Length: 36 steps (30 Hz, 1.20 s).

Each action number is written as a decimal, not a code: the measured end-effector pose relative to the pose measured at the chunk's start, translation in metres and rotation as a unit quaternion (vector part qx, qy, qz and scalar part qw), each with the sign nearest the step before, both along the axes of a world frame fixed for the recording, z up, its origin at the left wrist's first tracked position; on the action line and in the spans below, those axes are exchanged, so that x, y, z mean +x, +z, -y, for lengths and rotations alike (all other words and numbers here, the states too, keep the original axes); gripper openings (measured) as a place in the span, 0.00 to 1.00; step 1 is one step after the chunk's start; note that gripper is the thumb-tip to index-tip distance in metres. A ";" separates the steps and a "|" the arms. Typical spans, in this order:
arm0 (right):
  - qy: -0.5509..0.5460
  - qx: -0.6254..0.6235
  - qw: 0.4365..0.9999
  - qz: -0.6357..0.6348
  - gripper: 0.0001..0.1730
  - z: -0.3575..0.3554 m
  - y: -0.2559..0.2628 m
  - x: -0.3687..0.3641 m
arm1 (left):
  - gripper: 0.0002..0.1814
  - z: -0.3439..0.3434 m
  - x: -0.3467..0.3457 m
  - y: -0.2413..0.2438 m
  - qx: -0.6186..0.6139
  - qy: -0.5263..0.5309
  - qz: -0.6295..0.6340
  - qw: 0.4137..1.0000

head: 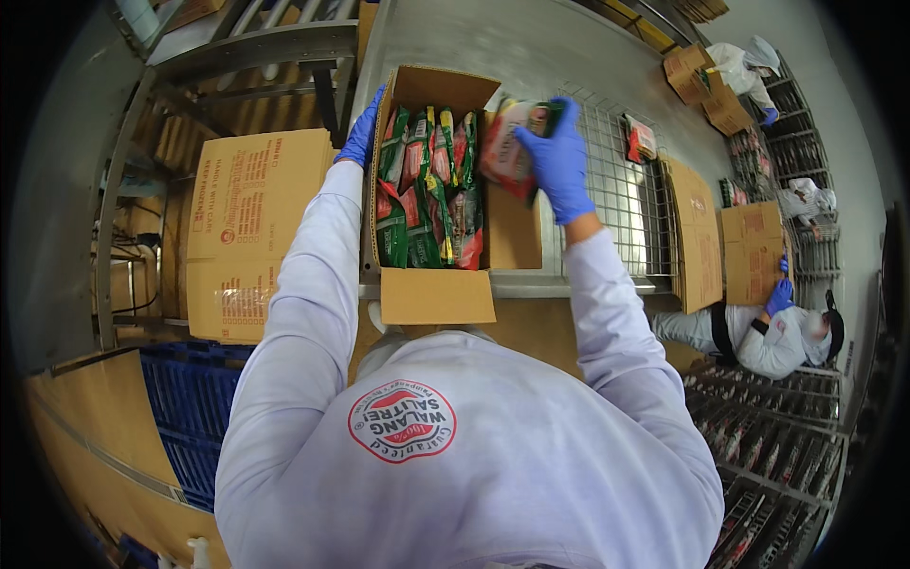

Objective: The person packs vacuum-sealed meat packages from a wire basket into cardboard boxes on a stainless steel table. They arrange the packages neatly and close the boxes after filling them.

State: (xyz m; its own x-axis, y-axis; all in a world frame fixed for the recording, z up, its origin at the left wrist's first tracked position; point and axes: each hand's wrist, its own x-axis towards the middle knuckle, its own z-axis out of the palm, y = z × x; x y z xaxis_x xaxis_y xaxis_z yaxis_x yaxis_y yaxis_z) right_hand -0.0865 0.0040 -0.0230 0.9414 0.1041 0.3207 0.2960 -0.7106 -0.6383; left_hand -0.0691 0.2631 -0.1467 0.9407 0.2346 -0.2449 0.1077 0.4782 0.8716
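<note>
An open cardboard box (437,295) stands on the steel table before me, packed with several upright red and green plastic food packets (434,192). My left hand (362,131), in a blue glove, is against the box's left outer wall; its fingertips are partly hidden. Just right of the box, above its opened right flap (513,231), my blue-gloved right hand (561,163) grips a red, white and green food packet (510,146), slightly blurred. Beneath and beyond that hand lies a wire rack (625,213), with another packet (641,139) at its far right side.
Flattened cartons (249,235) are stacked at left beside a roller conveyor (277,43). More cartons (693,235) stand right of the wire rack. A co-worker (775,338) handles a box (753,249) farther right; others work behind. Blue plastic pallets (188,419) lie at lower left.
</note>
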 end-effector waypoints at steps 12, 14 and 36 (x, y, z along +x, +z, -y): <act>-0.011 -0.244 0.962 -0.122 0.29 -0.078 -0.007 0.037 | 0.39 -0.011 0.011 -0.026 0.013 -0.048 0.057 0.997; 0.005 -0.236 0.963 -0.126 0.29 -0.058 -0.022 0.051 | 0.38 -0.004 0.006 -0.010 -0.034 -0.079 0.004 0.996; 0.366 -0.256 0.895 -0.002 0.24 -0.077 -0.046 0.075 | 0.33 -0.008 -0.003 0.010 -0.139 -0.058 -0.003 0.989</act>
State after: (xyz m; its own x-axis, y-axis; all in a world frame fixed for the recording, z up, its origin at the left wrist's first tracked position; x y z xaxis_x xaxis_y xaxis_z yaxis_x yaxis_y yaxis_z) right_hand -0.0113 0.0811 -0.0690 0.5616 0.8259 0.0509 0.8001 -0.5263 -0.2880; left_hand -0.0724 0.2713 -0.1362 0.9559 0.0478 -0.2896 0.1799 0.6841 0.7069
